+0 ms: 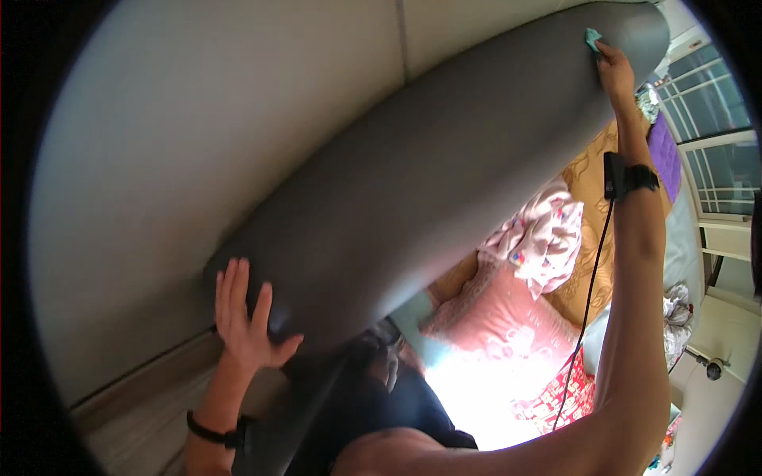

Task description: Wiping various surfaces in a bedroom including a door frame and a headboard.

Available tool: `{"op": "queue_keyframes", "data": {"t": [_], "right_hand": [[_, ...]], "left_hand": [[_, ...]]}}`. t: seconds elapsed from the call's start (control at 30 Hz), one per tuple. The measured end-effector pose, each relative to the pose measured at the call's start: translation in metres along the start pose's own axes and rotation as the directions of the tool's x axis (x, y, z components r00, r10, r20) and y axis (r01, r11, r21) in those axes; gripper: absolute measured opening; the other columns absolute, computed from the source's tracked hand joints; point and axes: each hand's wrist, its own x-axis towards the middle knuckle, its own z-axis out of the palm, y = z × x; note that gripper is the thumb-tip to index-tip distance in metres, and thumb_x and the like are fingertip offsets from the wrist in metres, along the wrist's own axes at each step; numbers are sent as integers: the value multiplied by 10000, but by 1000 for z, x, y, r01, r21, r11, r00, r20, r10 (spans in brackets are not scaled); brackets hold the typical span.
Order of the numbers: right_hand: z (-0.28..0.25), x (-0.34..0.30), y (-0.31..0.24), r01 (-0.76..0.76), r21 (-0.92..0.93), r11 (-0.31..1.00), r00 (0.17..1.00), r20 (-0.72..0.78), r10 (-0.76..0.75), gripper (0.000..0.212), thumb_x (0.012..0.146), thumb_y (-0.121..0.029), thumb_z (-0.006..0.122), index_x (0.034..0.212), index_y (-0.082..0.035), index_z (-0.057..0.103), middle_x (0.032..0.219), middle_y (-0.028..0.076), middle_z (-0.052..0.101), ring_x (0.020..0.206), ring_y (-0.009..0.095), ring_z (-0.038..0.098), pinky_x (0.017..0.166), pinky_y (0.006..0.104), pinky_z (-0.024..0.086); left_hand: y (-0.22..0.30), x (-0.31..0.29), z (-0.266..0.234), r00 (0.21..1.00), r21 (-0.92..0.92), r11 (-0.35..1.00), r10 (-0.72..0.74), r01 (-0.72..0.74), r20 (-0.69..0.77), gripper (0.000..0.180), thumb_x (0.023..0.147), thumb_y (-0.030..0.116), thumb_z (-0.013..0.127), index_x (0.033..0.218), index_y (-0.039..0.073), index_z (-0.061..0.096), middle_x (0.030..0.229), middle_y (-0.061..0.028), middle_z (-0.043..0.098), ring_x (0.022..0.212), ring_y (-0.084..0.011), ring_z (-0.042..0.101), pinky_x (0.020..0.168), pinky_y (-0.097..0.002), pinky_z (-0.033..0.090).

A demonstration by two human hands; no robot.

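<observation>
A long, padded dark grey headboard [429, 159] runs diagonally from the lower left to the upper right, against the pale wall. Near its far right end, my right hand [616, 73] is closed on a small teal cloth [593, 40] and presses it to the grey surface. At the near left end, my left hand [248, 321] lies against the headboard with its fingers spread and nothing in it. Dark bands circle both wrists, and a small black box sits on the right one with a cable hanging down.
Below the headboard is a bed with a golden-brown patterned cover [583, 270], a pink pillow [508, 317], a crumpled pinkish blanket [548, 230] and a red printed cloth [565, 393]. A purple cloth [665, 157] lies toward the barred window [718, 143]. Wooden flooring [143, 428] shows lower left.
</observation>
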Motion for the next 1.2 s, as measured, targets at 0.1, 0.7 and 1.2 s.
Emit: {"op": "queue_keyframes", "data": {"t": [0.1,0.7,1.2], "right_hand": [[7,-84,-115,197,7,980,979,60,-197,381,827,-93,571,1174,-180,703,1071,103,665,999,331,650,873,411,515],[-66,-191,-233,92,419,903,971,-240,13,241,826,-22,609,1025,-72,734,883,173,677,782,310,682,692,385,525],[8,16,-85,25,-133,991,972,236,7,384,791,-144,609,1155,-182,724,1174,115,648,1095,337,627,949,424,497]], "left_hand": [[-1,5,-6,999,26,1000,-8,7,44,813,900,567,519,1518,67,348,1506,-329,342,1370,-518,367,1070,-673,295],[5,2,7,938,-239,965,-180,110,-298,845,945,626,426,1518,18,303,1547,-279,290,1420,-445,306,1137,-548,265],[4,17,6,937,-114,964,-260,239,-235,838,938,606,445,1528,30,298,1548,-280,293,1425,-464,292,1143,-598,230]]}}
